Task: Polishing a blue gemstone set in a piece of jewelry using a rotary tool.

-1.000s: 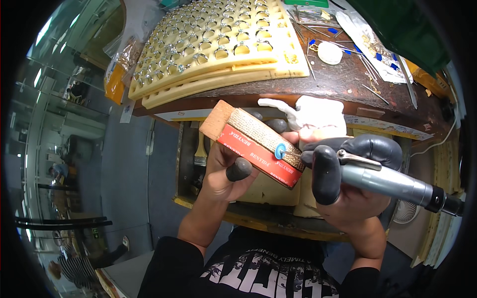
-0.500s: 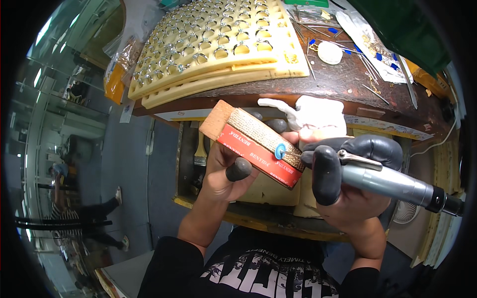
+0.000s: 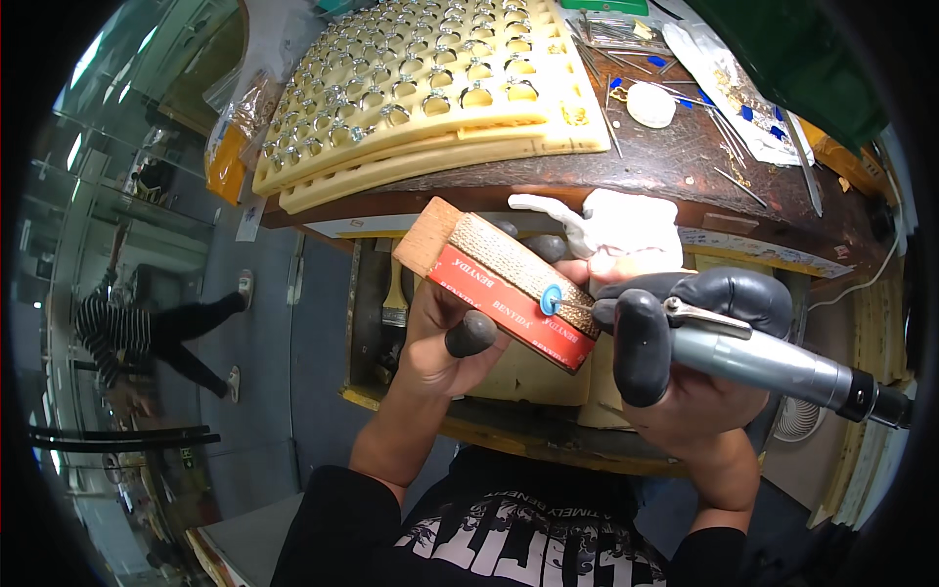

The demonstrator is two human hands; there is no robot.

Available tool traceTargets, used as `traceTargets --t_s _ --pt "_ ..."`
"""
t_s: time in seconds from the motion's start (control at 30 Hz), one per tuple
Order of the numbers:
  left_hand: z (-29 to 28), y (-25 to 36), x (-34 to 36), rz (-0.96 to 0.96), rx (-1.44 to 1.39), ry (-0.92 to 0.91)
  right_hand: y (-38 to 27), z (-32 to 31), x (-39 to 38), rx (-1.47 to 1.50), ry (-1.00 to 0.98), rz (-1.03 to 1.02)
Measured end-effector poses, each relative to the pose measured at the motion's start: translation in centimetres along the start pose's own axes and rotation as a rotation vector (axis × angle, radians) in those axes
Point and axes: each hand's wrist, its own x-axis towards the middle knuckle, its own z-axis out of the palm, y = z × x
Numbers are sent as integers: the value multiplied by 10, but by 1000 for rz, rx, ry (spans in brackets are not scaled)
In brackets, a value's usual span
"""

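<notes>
The left hand [image 3: 437, 354] clasped a block [image 3: 504, 303] between thumb and fingers. The right hand [image 3: 696, 406] gripped a handpiece [image 3: 768, 360]; its blue disc [image 3: 551, 299] lay just beyond the fingertips, at the block. A tray [image 3: 569, 83] sat beyond the left fingers.

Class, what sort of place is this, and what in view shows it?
Probably a jewellery workshop: a pale tray of rings stands on the worn bench, and the right hand holds a silver rotary handpiece.
</notes>
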Motion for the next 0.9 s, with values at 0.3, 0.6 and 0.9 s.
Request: traceTargets --t_s 0.3,0.6,0.9 --pt "0 -1 -1 -9 -29 9 1 7 -4 123 69 104" --pt "0 0 1 3 -5 -1 2 9 -2 181 106 116" --pt "2 3 1 -54 97 35 0 9 -1 121 130 93"
